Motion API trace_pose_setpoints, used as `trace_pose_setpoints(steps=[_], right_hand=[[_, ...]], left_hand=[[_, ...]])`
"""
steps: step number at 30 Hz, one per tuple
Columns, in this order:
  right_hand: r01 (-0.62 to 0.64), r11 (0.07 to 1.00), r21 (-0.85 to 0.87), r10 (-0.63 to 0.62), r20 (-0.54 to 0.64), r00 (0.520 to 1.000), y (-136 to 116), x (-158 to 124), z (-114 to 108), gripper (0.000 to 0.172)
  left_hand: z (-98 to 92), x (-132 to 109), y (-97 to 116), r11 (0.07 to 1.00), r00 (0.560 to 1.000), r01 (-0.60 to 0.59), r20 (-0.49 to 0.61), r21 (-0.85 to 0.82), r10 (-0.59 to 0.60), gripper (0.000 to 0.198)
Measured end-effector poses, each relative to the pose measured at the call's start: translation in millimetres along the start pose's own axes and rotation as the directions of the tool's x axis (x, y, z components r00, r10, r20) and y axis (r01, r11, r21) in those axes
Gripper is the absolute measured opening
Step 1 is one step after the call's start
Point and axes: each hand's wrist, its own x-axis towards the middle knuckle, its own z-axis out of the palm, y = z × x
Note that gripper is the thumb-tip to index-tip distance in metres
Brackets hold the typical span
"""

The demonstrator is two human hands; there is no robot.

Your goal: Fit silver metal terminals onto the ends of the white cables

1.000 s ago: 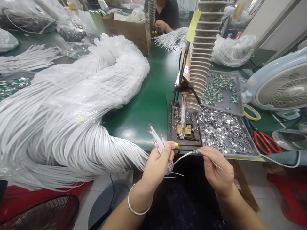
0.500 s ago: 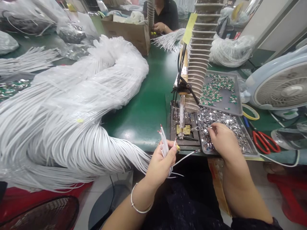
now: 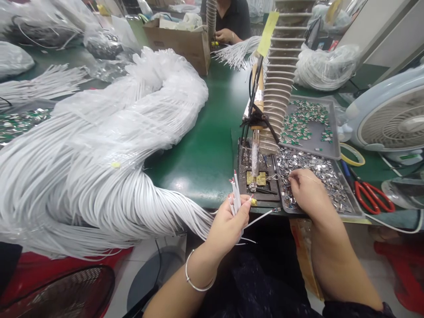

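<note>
A single camera worn on the person's head supplies the only view, looking forward and steeply down over the tabletop (image 3: pixel 195 154) from close above the lap (image 3: pixel 258 282), so the forearms (image 3: pixel 185 287) rise from the lower edge and the hands (image 3: pixel 228 227) sit near, just below the middle. It takes in a wide sweep, with the white cable bundle (image 3: pixel 99 185) cut by the left edge and the fan (image 3: pixel 397 115) by the right. Farthest off, a co-worker (image 3: pixel 232 20) faces the camera, cropped by the top edge.
</note>
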Motion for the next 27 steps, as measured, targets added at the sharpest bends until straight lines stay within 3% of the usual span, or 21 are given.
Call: trace_pose_setpoints(steps=[5, 9, 16, 20, 27], right_hand=[[0.136, 0.976, 0.167, -0.11, -0.161, 0.981, -5.0, -9.7, -6.6, 0.011], [0.183, 0.93, 0.318, -0.12, -0.207, 0.971, -17.8, -26.8, -13.3, 0.008], [0.352, 0.725, 0.592, -0.253, -0.246, 0.936, -45.4, -53.7, -13.9, 0.008], [0.379, 0.664, 0.645, -0.262, -0.275, 0.925, -59.0, -58.5, -8.5, 0.012], [0.444, 0.653, 0.614, -0.286, -0.343, 0.895, -68.3, -56.6, -4.5, 0.012]], left_hand=[[0.3, -0.1, 0.9, 1.0, 1.0, -0.005, 0.012, 0.006, 0.005, 0.036], [-1.3, -0.1, 0.2, 1.0, 1.0, 0.005, 0.028, 0.031, -0.005, 0.04], [-2.3, 0.7, -2.0, 0.998, 0.999, 0.012, 0.031, 0.065, -0.014, 0.029], [0.6, 0.9, 3.1, 0.998, 1.0, -0.02, 0.003, 0.056, 0.02, 0.022], [5.6, -0.9, 10.5, 0.998, 0.999, -0.039, -0.007, 0.045, 0.039, 0.017]])
